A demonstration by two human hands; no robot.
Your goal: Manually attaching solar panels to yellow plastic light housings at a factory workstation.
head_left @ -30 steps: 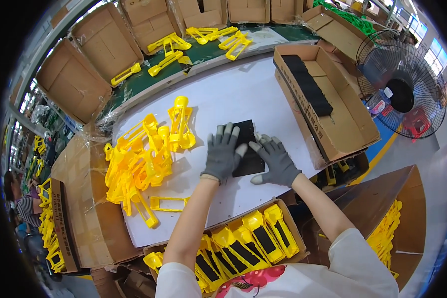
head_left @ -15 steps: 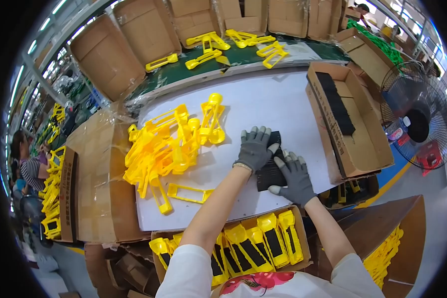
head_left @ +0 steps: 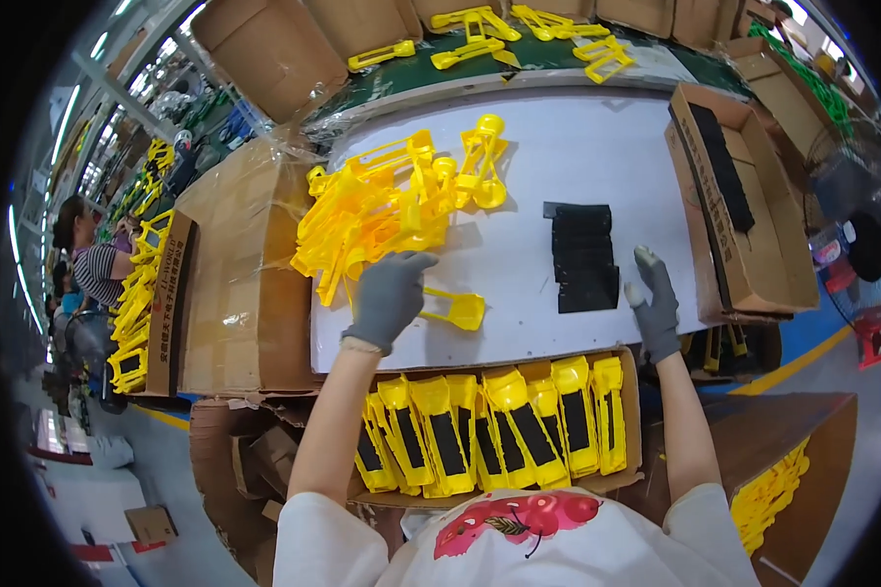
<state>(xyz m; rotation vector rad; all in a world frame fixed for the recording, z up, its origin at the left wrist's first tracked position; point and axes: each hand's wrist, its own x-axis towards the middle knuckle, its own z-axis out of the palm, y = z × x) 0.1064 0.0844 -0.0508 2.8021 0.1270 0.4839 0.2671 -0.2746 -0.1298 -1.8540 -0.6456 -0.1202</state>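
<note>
My left hand (head_left: pixel 390 296), in a grey glove, hovers with fingers spread over a single yellow plastic part (head_left: pixel 455 308) lying on the white table (head_left: pixel 578 147), at the near edge of a heap of yellow plastic parts (head_left: pixel 392 201). My right hand (head_left: pixel 653 303), also gloved, is open beside a fanned stack of black pads (head_left: pixel 583 256) and holds nothing. A cardboard box (head_left: pixel 628 411) at the table's near edge holds a row of yellow parts with black pads on them (head_left: pixel 489 430).
A long carton (head_left: pixel 754 284) with black pads (head_left: pixel 722 166) stands at the right. Flat cardboard (head_left: pixel 235 284) lies at the left, with a box of yellow parts (head_left: pixel 137 313) beyond it. More yellow parts (head_left: pixel 519 29) lie on the far green belt. Another person (head_left: pixel 93 264) works at far left.
Both hands have left the black pads, which now lie spread on the table. My left hand moved left to the yellow parts; my right hand drew back to the right.
</note>
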